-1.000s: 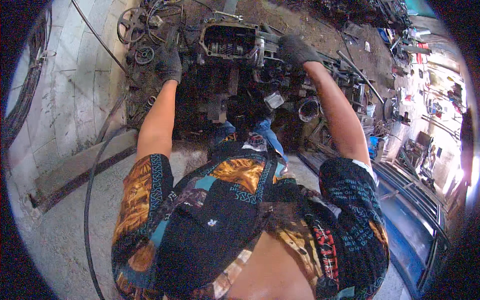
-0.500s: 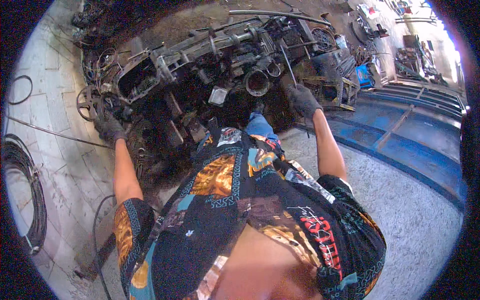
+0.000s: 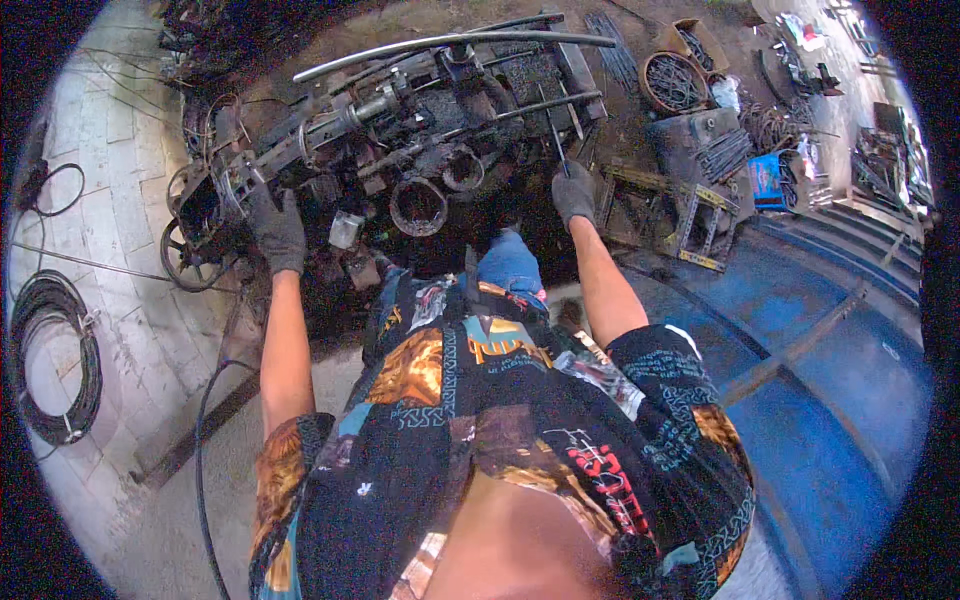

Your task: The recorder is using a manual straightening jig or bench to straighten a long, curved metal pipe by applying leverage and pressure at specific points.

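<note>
While both arms are stretching forward, the gloved left hand is resting on the near left edge of the greasy machine assembly, fingers spread flat, clamped on nothing. The gloved right hand is closing around a thin metal rod that is rising toward the assembly's far right end. Between the hands a rusty ring housing is sitting just ahead of the knee. Further right, a blue box is lying among scrap, and a round basket of rods is standing beyond it. A black cable coil is lying well left.
</note>
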The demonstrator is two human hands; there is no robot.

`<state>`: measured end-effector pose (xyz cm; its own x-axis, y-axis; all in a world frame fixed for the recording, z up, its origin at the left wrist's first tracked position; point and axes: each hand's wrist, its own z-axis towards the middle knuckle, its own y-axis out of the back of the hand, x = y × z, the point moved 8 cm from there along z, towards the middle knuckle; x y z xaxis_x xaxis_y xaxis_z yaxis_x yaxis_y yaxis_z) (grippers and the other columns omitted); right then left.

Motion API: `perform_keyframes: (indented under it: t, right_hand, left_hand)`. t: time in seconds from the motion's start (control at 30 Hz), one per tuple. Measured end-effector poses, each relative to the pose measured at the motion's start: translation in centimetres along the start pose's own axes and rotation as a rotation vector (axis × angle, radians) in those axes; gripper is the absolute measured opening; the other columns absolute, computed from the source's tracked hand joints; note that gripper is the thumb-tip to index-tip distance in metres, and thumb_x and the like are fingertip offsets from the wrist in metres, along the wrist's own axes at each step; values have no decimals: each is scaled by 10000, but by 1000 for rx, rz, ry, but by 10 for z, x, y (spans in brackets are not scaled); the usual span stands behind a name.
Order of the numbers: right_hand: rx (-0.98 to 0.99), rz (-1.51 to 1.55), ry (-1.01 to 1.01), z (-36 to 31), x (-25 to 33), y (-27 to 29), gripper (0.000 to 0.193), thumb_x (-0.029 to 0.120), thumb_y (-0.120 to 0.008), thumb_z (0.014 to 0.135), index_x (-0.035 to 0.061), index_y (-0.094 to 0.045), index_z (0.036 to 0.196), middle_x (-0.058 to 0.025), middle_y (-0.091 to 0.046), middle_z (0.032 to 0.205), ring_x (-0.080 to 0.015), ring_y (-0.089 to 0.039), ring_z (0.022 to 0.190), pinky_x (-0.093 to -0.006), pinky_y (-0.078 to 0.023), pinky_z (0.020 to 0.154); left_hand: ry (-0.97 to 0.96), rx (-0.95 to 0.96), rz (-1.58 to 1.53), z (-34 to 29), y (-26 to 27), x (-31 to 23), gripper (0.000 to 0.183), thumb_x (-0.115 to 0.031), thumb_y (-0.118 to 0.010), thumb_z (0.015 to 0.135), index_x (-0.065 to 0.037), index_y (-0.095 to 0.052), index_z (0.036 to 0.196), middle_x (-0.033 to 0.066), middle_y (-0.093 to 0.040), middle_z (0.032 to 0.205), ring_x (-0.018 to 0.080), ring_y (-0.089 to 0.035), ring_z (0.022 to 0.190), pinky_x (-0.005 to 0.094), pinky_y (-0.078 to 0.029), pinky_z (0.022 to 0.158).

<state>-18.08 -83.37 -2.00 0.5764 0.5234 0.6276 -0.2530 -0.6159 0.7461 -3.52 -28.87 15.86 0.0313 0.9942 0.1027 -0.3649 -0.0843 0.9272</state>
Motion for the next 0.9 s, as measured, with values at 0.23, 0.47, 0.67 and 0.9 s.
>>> perform_keyframes:
  t: [0.23, 0.47, 0.67, 0.9]
  right_hand:
    - [-273, -23, 449, 78, 63, -16, 325, 82, -545, 870, 19, -697, 1150, -227, -652, 1252, -400, -602, 1177, -434, -474, 989]
    - [-85, -510, 357, 86, 57, -62, 308, 242, -656, 791, 49, -733, 1019, -214, -690, 1157, -410, -569, 1175, -476, -389, 1075]
    - [-187, -274, 367, 70, 84, -11, 266, 197, -669, 800, 34, -712, 1005, -227, -670, 1016, -416, -613, 1026, -507, -466, 918]
    - [-31, -209, 222, 51, 48, 18, 258, 196, -670, 850, 54, -713, 1061, -216, -685, 1029, -406, -637, 978, -456, -514, 853]
  left_hand:
    - [-36, 322, -297, 4, 10, -125, 577, -345, -615, 970, 8, -500, 1413, 250, -522, 1435, 396, -502, 1327, 466, -387, 1118]
    - [-143, 322, -381, -11, 10, -154, 563, -287, -653, 943, 19, -514, 1395, 236, -555, 1401, 394, -532, 1292, 465, -411, 1101]
    - [29, 336, -333, -44, -22, -107, 586, -348, -593, 988, 27, -493, 1426, 241, -528, 1437, 378, -490, 1347, 424, -384, 1130]
    - [544, 337, -595, -84, -23, -68, 565, -323, -559, 1003, 30, -478, 1436, 238, -518, 1454, 360, -499, 1346, 414, -381, 1125]
